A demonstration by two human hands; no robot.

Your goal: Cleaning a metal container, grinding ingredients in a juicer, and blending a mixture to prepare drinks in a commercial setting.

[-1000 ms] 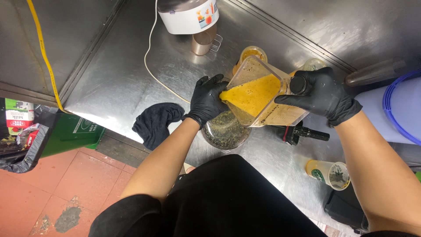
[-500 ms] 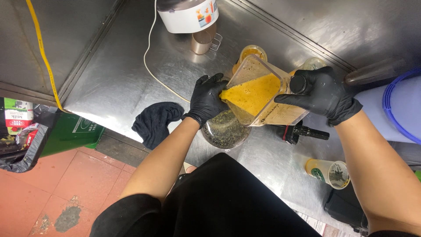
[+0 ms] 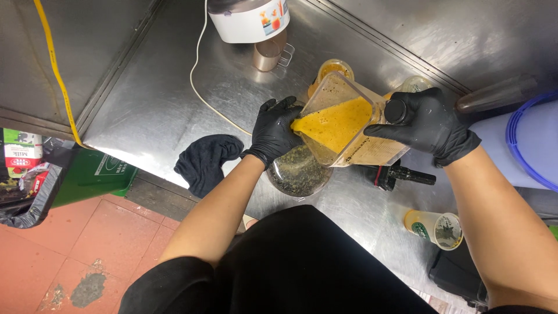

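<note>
Tilting steeply over the steel counter, the clear blender jug holds a thick orange liquid pooled at its lower corner, directly above a round strainer of dark pulp. The right hand, black-gloved, wraps its fingers closed around the jug's handle. The left hand curls its fingers around the strainer's rim beside the spout.
</note>
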